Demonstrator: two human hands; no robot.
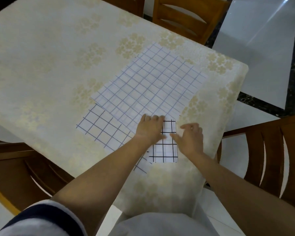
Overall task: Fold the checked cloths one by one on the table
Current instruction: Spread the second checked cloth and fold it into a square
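Note:
Three white checked cloths lie overlapping on the table (41,57). The largest cloth (152,84), with blue-grey lines, lies spread flat toward the far right. A second cloth (102,128) with blue lines shows from beneath it at the left. A small cloth (167,149) with black lines lies nearest me, folded. My left hand (150,129) rests palm down with its fingers on the near edge of the largest cloth. My right hand (191,138) hovers with spread, relaxed fingers over the right side of the black-lined cloth, holding nothing.
A cream floral tablecloth covers the table and hangs over its near right corner (235,92). Wooden chairs stand at the right (269,150), at the left (24,164) and at the far side (186,16). Pale floor tiles (255,31) lie beyond.

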